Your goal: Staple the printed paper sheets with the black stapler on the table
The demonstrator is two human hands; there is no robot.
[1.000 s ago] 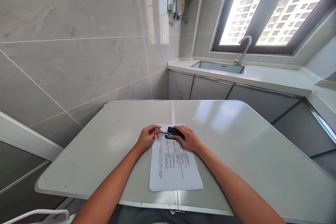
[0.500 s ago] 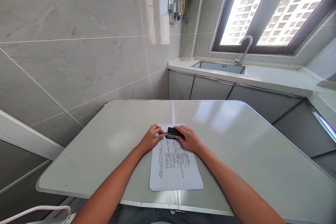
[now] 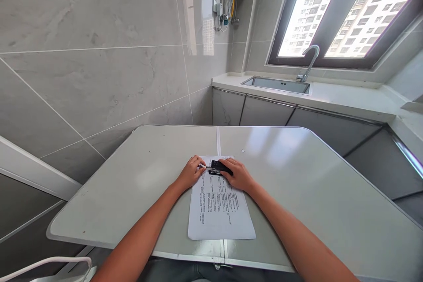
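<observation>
Curled around the stapler, my right hand seats it on the sheet top edge.
Left hand pinches its metal nose — for alignment.

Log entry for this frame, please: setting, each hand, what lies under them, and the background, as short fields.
Setting: tiled kitchen, grey table seen from above
Left: left hand curled at the metal front end of the stapler; grip unclear
Right: right hand holds the stapler's black body from the right side
Under the hands: printed sheet flat on the table, stapler at its far edge
Background: sink with tap below a window
</observation>
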